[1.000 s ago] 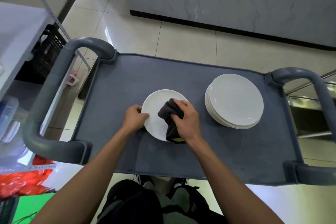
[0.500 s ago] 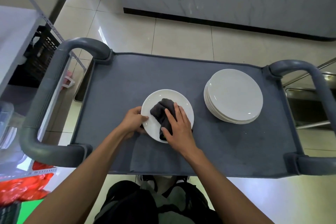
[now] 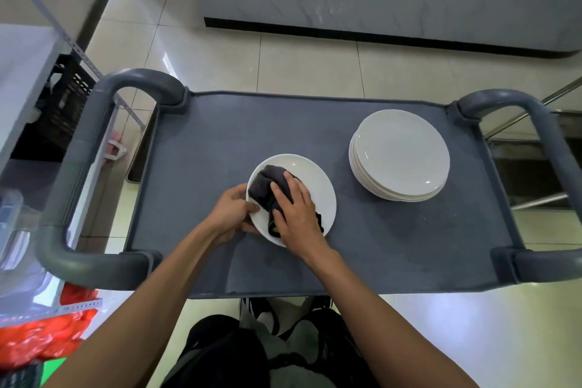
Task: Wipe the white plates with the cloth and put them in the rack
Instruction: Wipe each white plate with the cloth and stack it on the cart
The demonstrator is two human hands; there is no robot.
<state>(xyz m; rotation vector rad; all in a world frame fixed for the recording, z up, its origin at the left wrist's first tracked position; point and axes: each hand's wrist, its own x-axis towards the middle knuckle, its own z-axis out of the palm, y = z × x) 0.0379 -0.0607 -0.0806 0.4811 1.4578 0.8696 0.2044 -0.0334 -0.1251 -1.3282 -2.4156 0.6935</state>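
- A round white glazed plate (image 3: 318,186) is seen lying flat on the grey cart top (image 3: 220,142), near its front edge.
- Its left rim is pinched by the left hand (image 3: 231,214).
- A crumpled dark grey cloth (image 3: 267,186) is pressed onto it by the right hand (image 3: 297,211), whose fingers are laid nearly straight.
- The plate is judged rigid, breakable and slick; it is best gripped at opposite rims.
- The cloth is judged soft and light.
- A stack of white plates (image 3: 400,154) is seen to the right, well apart.
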